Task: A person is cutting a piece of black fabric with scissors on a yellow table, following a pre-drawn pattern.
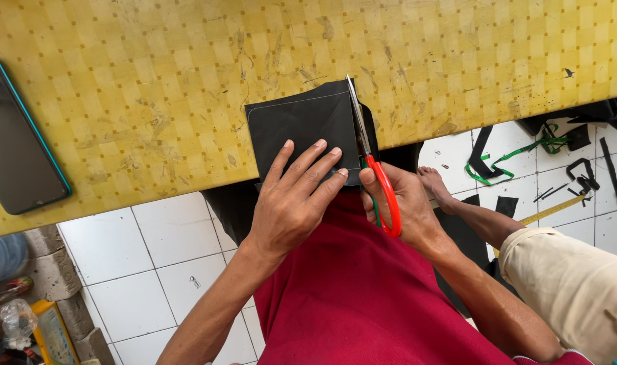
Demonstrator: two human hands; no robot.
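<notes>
Two hands at the yellow checked surface (153,101): left hand (291,203) spread flat, pinning a black fabric piece (298,125) at the near edge; right hand (403,209) closed around red-handled scissors (373,162), blades lying on the fabric's right side. Dark phone (18,142) far left, cut off by the frame. Black scraps (579,169) and green cord (518,152) on white floor tiles. Fabric's lower edge hidden under fingers.

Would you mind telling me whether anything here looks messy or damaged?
Yes: the yellow table is scuffed and stained, and black offcuts plus a green strip litter the floor at right.
</notes>
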